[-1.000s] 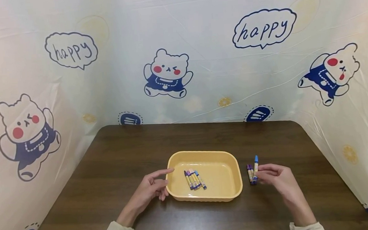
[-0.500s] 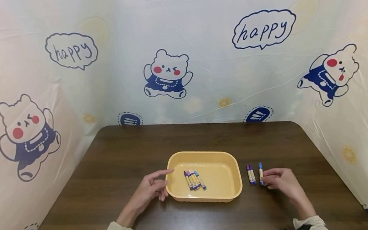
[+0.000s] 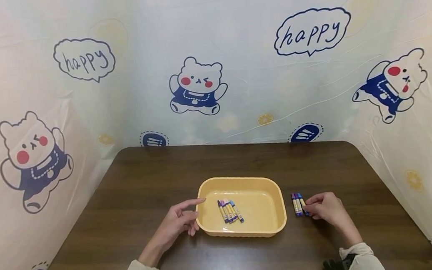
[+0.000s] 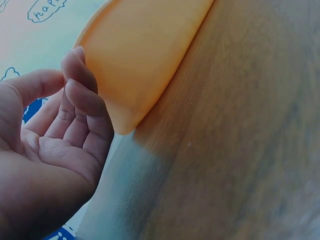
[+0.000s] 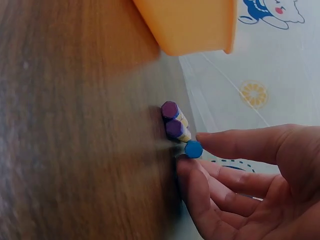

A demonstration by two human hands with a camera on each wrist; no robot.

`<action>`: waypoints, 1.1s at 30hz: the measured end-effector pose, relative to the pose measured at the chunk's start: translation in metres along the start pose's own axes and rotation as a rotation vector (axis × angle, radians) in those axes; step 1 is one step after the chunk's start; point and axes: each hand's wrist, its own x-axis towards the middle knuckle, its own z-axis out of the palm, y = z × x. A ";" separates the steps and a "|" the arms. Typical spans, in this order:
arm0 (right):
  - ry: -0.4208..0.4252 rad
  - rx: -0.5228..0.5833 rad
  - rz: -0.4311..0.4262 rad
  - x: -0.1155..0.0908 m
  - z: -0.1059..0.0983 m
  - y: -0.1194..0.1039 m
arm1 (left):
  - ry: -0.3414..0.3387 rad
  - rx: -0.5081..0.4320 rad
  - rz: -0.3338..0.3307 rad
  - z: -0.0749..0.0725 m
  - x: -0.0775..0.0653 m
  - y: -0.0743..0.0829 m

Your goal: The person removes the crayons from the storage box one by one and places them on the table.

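Note:
A yellow plastic tray (image 3: 260, 205) stands mid-table with several paper-wrapped crayons (image 3: 229, 211) lying together in its left half. At the tray's left end, my left hand (image 3: 175, 221) holds the rim (image 4: 95, 20), index finger over the edge and thumb against the outer side. To the right of the tray, my right hand (image 3: 328, 208) pinches a blue crayon (image 5: 193, 149) between thumb and fingers, low at the tabletop. Two purple crayons (image 3: 296, 206) lie side by side just left of it; the blue one is right alongside them, its lower end partly covered by fingertips.
Everything rests on a dark brown wooden table (image 3: 158, 168). Behind it and at both sides hangs a pale curtain (image 3: 250, 86) printed with bears. Dark wrist straps show at both cuffs.
My right hand has set the blue crayon down from above the purple pair to their right, then slid it left against them. The left hand and tray have stayed in place.

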 end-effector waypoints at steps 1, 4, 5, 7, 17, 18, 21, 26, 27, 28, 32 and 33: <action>0.003 -0.012 0.006 0.000 0.001 -0.001 | -0.001 0.000 0.002 0.000 0.000 0.000; 0.000 -0.046 0.005 0.000 0.002 -0.002 | -0.003 0.000 0.008 0.000 0.000 0.000; 0.001 -0.055 0.008 0.000 0.002 -0.003 | -0.004 0.002 0.011 0.000 0.000 0.000; -0.006 -0.068 0.005 0.000 0.002 -0.003 | -0.004 0.003 0.013 0.000 0.001 0.001; -0.009 -0.109 0.012 -0.001 0.002 -0.003 | -0.001 0.008 0.012 0.000 0.000 -0.001; -0.004 -0.098 0.008 -0.001 0.002 -0.002 | 0.000 0.010 0.012 0.000 0.000 -0.001; 0.016 -0.062 -0.001 -0.003 0.003 0.000 | 0.000 0.011 0.013 0.001 0.000 -0.001; 0.050 -0.052 -0.022 -0.006 0.002 0.003 | 0.001 0.008 0.012 0.002 0.000 0.000; 0.054 -0.057 -0.030 -0.006 0.001 0.002 | 0.000 0.007 0.012 0.002 0.000 0.000; 0.056 -0.061 -0.044 -0.007 0.000 0.001 | 0.000 0.008 0.012 0.002 0.000 0.000; 0.075 -0.073 -0.080 -0.010 -0.003 -0.007 | 0.003 0.007 0.010 0.002 0.000 0.001; 0.078 -0.075 -0.089 -0.011 -0.003 -0.010 | 0.006 0.008 0.007 0.002 0.000 0.001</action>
